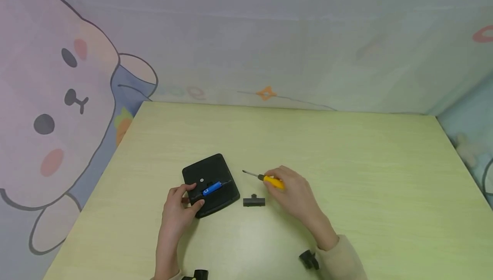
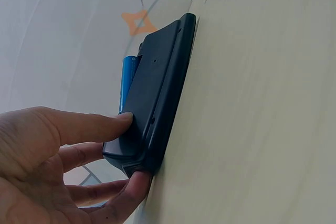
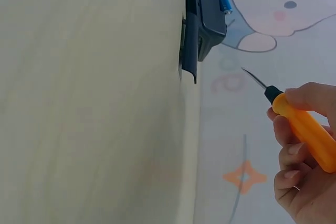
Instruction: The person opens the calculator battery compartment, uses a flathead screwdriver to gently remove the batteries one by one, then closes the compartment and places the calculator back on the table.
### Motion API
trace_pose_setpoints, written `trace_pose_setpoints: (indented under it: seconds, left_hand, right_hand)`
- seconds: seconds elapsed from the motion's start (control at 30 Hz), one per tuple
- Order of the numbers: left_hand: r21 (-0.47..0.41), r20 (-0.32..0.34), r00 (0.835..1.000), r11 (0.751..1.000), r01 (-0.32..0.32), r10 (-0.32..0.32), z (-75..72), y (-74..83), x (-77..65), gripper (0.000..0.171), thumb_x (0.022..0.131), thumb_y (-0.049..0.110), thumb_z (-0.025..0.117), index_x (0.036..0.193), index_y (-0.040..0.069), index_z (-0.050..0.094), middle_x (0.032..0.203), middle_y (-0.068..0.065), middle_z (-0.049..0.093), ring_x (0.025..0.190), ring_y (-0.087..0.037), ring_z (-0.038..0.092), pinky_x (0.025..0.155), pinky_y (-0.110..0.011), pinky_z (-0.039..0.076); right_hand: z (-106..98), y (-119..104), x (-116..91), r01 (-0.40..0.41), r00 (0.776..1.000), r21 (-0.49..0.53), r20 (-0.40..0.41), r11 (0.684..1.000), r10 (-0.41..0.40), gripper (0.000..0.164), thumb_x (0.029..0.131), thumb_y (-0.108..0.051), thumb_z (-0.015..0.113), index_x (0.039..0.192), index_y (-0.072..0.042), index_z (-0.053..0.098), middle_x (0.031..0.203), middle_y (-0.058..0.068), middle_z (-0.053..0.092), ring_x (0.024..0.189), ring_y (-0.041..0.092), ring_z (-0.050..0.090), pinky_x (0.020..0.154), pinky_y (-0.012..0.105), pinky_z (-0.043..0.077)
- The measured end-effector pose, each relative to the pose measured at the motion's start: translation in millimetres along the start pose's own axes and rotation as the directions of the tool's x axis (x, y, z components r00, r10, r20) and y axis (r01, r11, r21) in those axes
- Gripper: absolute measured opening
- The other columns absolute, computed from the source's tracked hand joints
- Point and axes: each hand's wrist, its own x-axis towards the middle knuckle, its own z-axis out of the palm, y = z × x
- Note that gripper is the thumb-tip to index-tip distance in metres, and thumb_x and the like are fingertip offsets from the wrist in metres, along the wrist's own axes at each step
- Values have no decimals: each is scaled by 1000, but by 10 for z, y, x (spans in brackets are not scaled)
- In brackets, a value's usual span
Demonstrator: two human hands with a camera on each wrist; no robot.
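Note:
A flat black device (image 1: 211,168), its underside up, lies tilted on the table with a blue battery (image 1: 212,188) set in its compartment. My left hand (image 1: 179,208) grips the device's left edge between thumb and fingers; in the left wrist view the thumb presses on the black casing (image 2: 152,77) near the blue battery (image 2: 127,82). A yellow-handled screwdriver (image 1: 273,181) is held in my right hand (image 1: 294,192), its metal tip pointing left toward the device but apart from it. Between both hands, a small dark battery cover (image 1: 254,202) lies on the table.
The pale wooden table (image 1: 346,151) reaches back to a hanging cloth (image 1: 289,57) printed with a cartoon animal. Black camera mounts (image 1: 309,259) sit at both wrists near the table's front.

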Motion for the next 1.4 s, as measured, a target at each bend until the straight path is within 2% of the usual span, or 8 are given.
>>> trace_pose_setpoints:
  seconds: [0.17,0.37,0.47,0.77,1.17,1.4]
  left_hand:
    - [-4,-3,1000,1000,-2,2,4,-7,8,50,83,10,71,131,5,56,128,-22,47,105,-37,59,86,-47,50]
    - [-11,1,1000,1000,2,-2,2,-11,10,50,84,10,71,131,6,56,129,-21,47,106,-37,58,86,-46,50]
    - [-14,5,1000,1000,3,-3,2,-13,9,50,84,10,71,132,6,55,129,-21,46,107,-37,57,87,-47,50]
    - [0,1,1000,1000,1,-1,4,-24,13,50,85,12,70,133,7,54,131,-22,45,108,-39,58,88,-48,50]
    - [-6,6,1000,1000,3,-3,2,-27,6,50,85,11,69,133,7,54,131,-22,44,109,-39,57,89,-48,49]
    - [1,9,1000,1000,8,-8,-4,-15,-6,50,86,12,69,133,7,54,131,-22,44,109,-39,57,91,-49,48]
  right_hand:
    - [-85,88,17,20,1000,-9,-7,1000,-20,15,82,-14,74,96,-14,73,90,0,70,81,14,60,77,33,47]
    - [-251,197,30,-75,997,2,13,997,75,16,81,-14,72,98,-14,71,86,2,68,78,16,55,75,31,42]
    - [-343,251,39,-95,995,-18,24,995,95,16,82,-15,71,98,-13,70,84,2,66,76,16,53,73,31,40]
    - [-547,425,50,-72,996,-62,41,996,74,14,83,-11,69,97,-10,68,84,4,68,77,17,57,76,34,42]
    - [-771,574,-12,-143,984,-81,92,986,150,14,82,-7,68,96,-7,63,88,6,69,81,21,61,70,32,46]
    - [-870,705,-56,-190,972,-93,122,977,200,15,83,-9,67,96,-6,61,89,8,67,82,22,59,68,31,44]
